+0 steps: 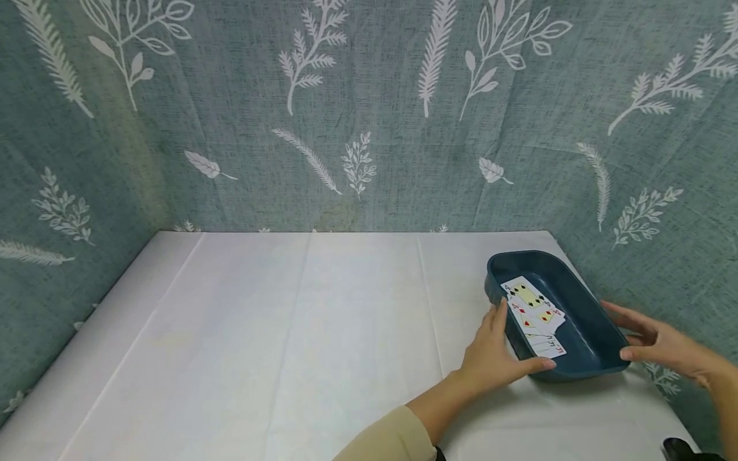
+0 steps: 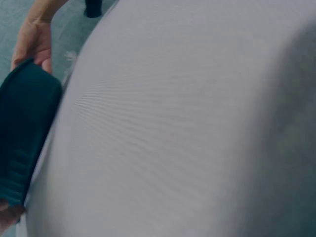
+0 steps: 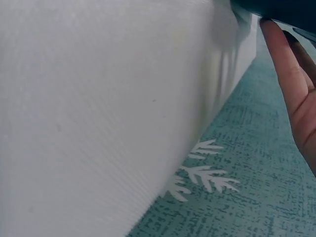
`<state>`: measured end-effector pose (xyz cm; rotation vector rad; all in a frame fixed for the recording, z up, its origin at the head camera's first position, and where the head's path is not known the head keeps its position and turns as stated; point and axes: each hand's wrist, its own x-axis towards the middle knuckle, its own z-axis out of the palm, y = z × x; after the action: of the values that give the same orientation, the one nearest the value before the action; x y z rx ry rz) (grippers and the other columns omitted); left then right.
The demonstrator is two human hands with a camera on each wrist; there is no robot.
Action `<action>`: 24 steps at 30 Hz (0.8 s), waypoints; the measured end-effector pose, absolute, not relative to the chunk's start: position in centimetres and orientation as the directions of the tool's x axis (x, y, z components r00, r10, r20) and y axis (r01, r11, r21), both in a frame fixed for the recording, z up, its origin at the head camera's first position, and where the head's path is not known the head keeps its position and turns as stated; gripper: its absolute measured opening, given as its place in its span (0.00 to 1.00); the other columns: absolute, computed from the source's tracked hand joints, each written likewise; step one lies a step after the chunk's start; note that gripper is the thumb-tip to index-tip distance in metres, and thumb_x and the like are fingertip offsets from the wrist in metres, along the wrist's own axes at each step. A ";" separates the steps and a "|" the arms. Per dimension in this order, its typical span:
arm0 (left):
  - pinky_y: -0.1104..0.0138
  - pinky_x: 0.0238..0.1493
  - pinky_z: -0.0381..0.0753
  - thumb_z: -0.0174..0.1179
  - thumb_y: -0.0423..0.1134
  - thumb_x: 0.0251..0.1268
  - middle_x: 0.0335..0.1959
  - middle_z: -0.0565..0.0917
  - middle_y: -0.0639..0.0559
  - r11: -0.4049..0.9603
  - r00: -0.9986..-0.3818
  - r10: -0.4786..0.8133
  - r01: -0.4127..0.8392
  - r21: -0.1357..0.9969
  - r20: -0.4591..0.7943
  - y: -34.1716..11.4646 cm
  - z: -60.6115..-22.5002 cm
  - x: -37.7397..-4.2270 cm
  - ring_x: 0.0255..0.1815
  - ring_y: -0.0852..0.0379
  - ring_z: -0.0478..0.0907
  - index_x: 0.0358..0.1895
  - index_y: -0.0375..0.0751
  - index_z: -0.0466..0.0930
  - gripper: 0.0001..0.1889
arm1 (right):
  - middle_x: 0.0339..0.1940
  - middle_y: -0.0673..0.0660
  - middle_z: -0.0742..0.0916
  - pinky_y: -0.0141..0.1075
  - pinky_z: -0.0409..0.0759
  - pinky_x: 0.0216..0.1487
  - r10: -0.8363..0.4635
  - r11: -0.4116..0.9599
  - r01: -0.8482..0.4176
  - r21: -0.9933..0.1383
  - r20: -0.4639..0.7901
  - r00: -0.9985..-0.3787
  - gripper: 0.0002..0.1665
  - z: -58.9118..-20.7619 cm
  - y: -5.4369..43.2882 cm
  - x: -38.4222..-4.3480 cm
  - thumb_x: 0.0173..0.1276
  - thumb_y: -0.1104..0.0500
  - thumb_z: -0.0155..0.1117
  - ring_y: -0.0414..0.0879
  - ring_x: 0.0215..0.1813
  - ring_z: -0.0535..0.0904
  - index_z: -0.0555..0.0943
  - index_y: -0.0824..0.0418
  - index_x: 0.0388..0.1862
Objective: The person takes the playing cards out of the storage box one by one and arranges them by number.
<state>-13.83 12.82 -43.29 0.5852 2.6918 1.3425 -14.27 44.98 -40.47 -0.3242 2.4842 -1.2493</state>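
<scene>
Left hand (image 1: 497, 351) and right hand (image 1: 663, 342) grasp opposite sides of the dark blue tub (image 1: 595, 340), thumbs at its rim, by the worktop's (image 1: 346, 320) right edge. Even support from both should hold it level, so the playing cards (image 1: 533, 310) inside don't slide.

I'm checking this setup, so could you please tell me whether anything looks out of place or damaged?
Nothing looks spilled or damaged. The playing cards lie in an uneven, overlapping spread, not a neat stack, toward the left side of the tray, which looks rather close to the right edge of the table.
</scene>
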 end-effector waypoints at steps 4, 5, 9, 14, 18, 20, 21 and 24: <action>0.62 0.57 0.74 0.66 0.66 0.46 0.73 0.56 0.53 0.533 -0.919 0.377 0.317 0.785 0.115 13.2 -43.5 -13.7 0.69 0.56 0.62 0.75 0.55 0.46 0.55 | 0.74 0.49 0.44 0.50 0.78 0.48 -0.347 0.588 0.004 -0.809 -0.257 -0.902 0.50 -40.8 45.0 -14.4 0.71 0.64 0.55 0.53 0.71 0.61 0.35 0.44 0.77; 0.63 0.58 0.74 0.67 0.65 0.46 0.72 0.57 0.52 0.525 -0.918 0.377 0.317 0.790 0.118 13.3 -43.5 -13.7 0.69 0.56 0.62 0.75 0.55 0.47 0.54 | 0.74 0.46 0.42 0.52 0.77 0.48 -0.349 0.584 0.007 -0.812 -0.259 -0.901 0.50 -40.9 45.0 -14.4 0.71 0.64 0.55 0.66 0.71 0.55 0.35 0.44 0.77; 0.64 0.61 0.71 0.68 0.62 0.47 0.71 0.58 0.50 0.466 -0.917 0.377 0.310 0.829 0.130 13.6 -43.6 -13.8 0.69 0.54 0.62 0.75 0.53 0.49 0.52 | 0.64 0.26 0.48 0.64 0.71 0.50 -0.361 0.553 0.004 -0.833 -0.244 -0.900 0.50 -41.0 45.0 -14.4 0.71 0.65 0.54 0.84 0.64 0.36 0.34 0.46 0.77; 0.64 0.62 0.70 0.70 0.58 0.47 0.70 0.59 0.49 0.382 -0.922 0.372 0.258 0.887 0.107 13.9 -43.9 -14.0 0.68 0.55 0.62 0.74 0.53 0.52 0.51 | 0.62 0.23 0.49 0.74 0.59 0.50 -0.373 0.544 -0.015 -0.839 -0.226 -0.900 0.48 -41.0 44.9 -14.3 0.71 0.64 0.53 0.83 0.64 0.33 0.36 0.46 0.77; 0.67 0.61 0.69 0.73 0.54 0.45 0.66 0.63 0.53 0.325 -0.928 0.361 0.212 0.922 0.087 14.1 -43.9 -14.1 0.65 0.61 0.63 0.73 0.52 0.55 0.50 | 0.63 0.24 0.48 0.76 0.56 0.49 -0.385 0.519 0.006 -0.855 -0.240 -0.891 0.48 -41.2 45.1 -14.3 0.72 0.63 0.53 0.83 0.64 0.30 0.36 0.45 0.77; 0.69 0.60 0.69 0.74 0.52 0.44 0.64 0.64 0.56 0.294 -0.932 0.355 0.191 0.937 0.078 14.0 -43.7 -14.0 0.63 0.64 0.63 0.72 0.51 0.56 0.50 | 0.63 0.24 0.47 0.77 0.54 0.49 -0.393 0.505 0.018 -0.863 -0.248 -0.885 0.47 -41.2 45.2 -14.3 0.73 0.62 0.52 0.82 0.64 0.29 0.36 0.45 0.77; 0.69 0.60 0.68 0.75 0.51 0.44 0.64 0.64 0.57 0.280 -0.933 0.352 0.179 0.943 0.073 14.0 -43.6 -14.0 0.62 0.65 0.63 0.72 0.51 0.57 0.49 | 0.64 0.24 0.47 0.77 0.53 0.50 -0.392 0.503 0.029 -0.864 -0.257 -0.883 0.47 -41.2 45.3 -14.3 0.73 0.62 0.52 0.81 0.65 0.28 0.36 0.44 0.77; 0.72 0.58 0.69 0.76 0.48 0.42 0.62 0.65 0.58 0.242 -0.939 0.340 0.145 0.959 0.056 14.0 -43.5 -14.1 0.59 0.67 0.63 0.71 0.52 0.58 0.49 | 0.64 0.24 0.47 0.77 0.50 0.50 -0.397 0.495 0.035 -0.868 -0.262 -0.880 0.46 -41.4 45.4 -14.5 0.73 0.61 0.52 0.79 0.66 0.27 0.36 0.44 0.77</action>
<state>-14.05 13.95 -43.51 0.4629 2.3412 1.7807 -14.46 45.44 -41.35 -0.2996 2.3126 -1.3567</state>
